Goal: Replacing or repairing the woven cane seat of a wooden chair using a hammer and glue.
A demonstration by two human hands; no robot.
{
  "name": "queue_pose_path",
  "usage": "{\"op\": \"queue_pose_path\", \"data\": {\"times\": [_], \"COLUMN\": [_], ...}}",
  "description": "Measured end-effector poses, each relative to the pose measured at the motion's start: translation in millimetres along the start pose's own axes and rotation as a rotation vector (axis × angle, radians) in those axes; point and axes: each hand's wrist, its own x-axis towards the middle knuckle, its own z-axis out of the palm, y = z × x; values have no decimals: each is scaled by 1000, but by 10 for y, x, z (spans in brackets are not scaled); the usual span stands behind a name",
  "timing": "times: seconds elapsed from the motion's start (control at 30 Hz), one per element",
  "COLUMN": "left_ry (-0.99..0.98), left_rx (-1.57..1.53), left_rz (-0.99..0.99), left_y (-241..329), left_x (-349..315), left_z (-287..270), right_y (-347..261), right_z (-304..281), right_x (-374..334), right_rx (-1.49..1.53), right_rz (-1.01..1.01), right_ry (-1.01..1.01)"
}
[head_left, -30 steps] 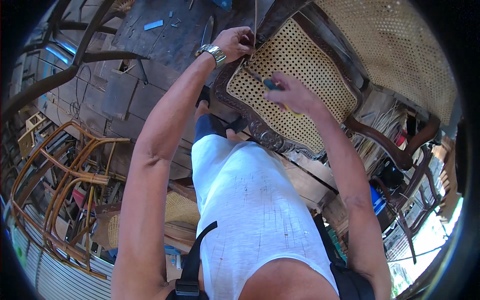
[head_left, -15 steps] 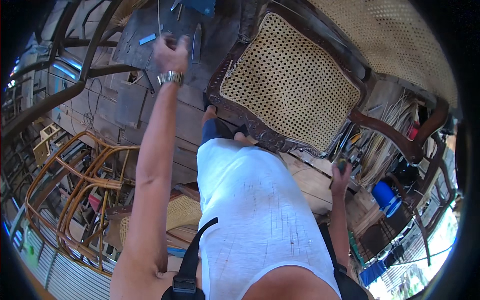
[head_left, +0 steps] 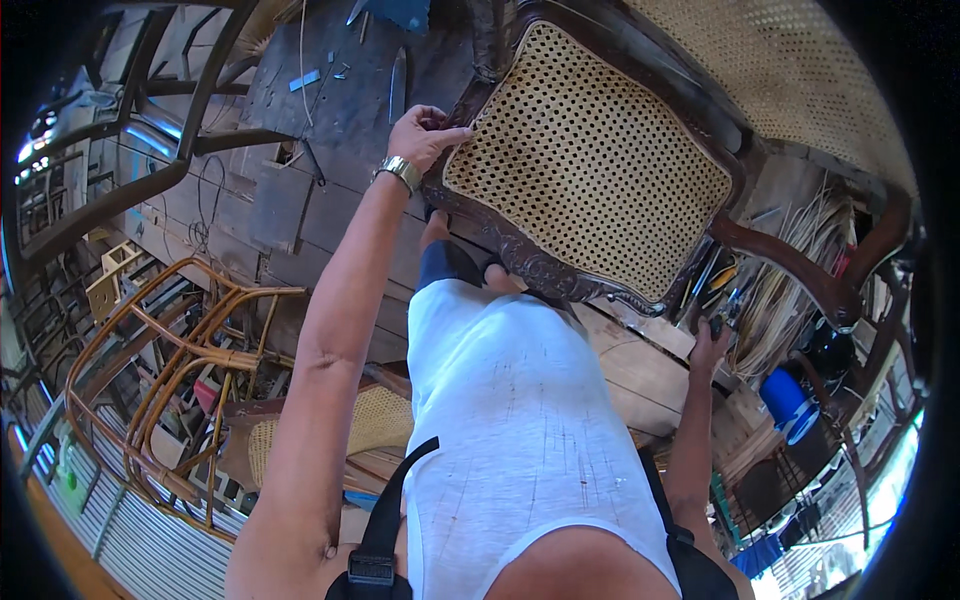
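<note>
My left hand [head_left: 428, 142], with a metal watch on its wrist, is at the left edge of a carved dark-wood chair [head_left: 540, 268]. Its thumb reaches to the border of the woven cane seat [head_left: 590, 160], and the other fingers are curled. Whatever is between these fingers is hidden. My right hand [head_left: 709, 347] is low on the right, beside the chair's front corner, closed around a small dark object [head_left: 716, 325] whose kind I cannot make out. Near it lie hand tools [head_left: 718, 280] and a bundle of loose cane strands [head_left: 780, 285].
A dark board [head_left: 345, 110] at upper left bears a knife blade [head_left: 398, 85], a blue bar [head_left: 304, 80] and a thin strand [head_left: 302, 45]. A rattan frame [head_left: 180, 350] stands left, a blue bucket [head_left: 788, 404] right. Chair frames [head_left: 150, 180] crowd the upper left.
My left hand has moved right from the board to the chair's edge; the thin strand it held now lies on the board. My right hand has shifted slightly right, its object still in it.
</note>
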Motion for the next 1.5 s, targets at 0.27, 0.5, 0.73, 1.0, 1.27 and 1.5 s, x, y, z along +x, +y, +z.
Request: {"op": "queue_pose_path", "data": {"times": [0.27, 0.5, 0.73, 1.0, 1.27, 1.5], "left_ry": [-96, 49, 135, 294, 192, 221], "left_rx": [238, 136, 264, 286, 67, -13], "left_rz": [-87, 145, 261, 290, 185, 140], "left_y": [283, -79, -432, -520, -77, -164], "left_x": [56, -57, 192, 174, -255, -214], "left_z": [135, -151, 14, -31, 239, 264], "right_y": [55, -751, -834, -1174, -890, -926], "right_z": [-2, 359, -279, 288, 593, 920], "right_x": [268, 321, 740, 630, 340, 542], "right_rx": [-165, -811, -846, -735, -714, -663], "right_rz": [-80, -99, -108, 26, -458, -234], "right_ry": [77, 162, 184, 88, 164, 275]}}
